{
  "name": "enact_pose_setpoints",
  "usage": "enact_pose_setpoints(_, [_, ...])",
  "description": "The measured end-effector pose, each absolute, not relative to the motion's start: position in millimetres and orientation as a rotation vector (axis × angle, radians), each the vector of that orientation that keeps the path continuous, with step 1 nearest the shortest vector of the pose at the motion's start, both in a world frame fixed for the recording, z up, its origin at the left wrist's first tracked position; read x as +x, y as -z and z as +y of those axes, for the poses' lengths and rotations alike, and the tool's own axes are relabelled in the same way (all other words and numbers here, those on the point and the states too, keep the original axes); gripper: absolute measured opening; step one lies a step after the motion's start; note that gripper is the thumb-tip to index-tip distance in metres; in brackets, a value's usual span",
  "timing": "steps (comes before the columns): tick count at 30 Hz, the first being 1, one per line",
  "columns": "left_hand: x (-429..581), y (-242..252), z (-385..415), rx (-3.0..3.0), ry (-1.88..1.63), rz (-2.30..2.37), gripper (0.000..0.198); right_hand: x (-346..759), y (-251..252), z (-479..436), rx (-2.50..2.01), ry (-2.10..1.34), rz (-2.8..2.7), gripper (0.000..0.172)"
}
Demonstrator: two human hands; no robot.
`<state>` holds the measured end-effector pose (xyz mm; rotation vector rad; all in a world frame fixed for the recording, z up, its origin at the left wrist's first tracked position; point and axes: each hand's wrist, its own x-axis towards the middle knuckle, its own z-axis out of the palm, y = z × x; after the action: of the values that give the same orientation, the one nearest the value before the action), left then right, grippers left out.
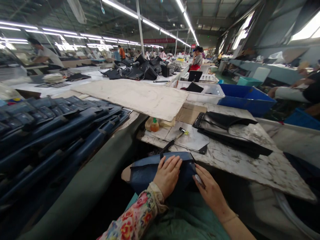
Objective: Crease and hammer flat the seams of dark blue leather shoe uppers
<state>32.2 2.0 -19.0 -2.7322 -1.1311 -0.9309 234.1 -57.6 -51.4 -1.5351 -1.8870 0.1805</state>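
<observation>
A dark blue leather piece [147, 170] lies over my lap at the near edge of the table, with black trim and a tan end [126, 174] at its left. Flat on top of it rests my left hand [168, 175], fingers stretched out. At the piece's right edge, my right hand [208, 186] is closed around a small silvery tool [199, 181], whose kind I cannot make out. The right fingertips touch the leather's corner. Beyond the piece, a hammer [183, 131] with a yellowish head lies on pale sheets.
Stacked blue leather pieces [57, 133] cover the left side. On the worn table [240, 166] lie black leather parts [225, 130] and a small orange bottle [154, 125]. A cream board [140, 96], a white bin [207, 96] and a blue bin [245, 98] stand beyond. Other people work farther off.
</observation>
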Motion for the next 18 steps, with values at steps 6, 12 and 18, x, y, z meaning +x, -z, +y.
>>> enact_pose_setpoints(6, [27, 30, 2, -2.658, 0.814, -1.102, 0.039, 228, 52, -59, -1.514, -0.217, -1.891, 0.039])
enact_pose_setpoints(12, [20, 32, -5, -2.655, 0.771, -1.078, 0.039, 227, 54, -60, -1.521, -0.203, -1.878, 0.04])
enact_pose_setpoints(18, [35, 20, -6, -2.602, 0.779, -1.306, 0.026, 233, 45, -61, -1.507, -0.15, -2.002, 0.042])
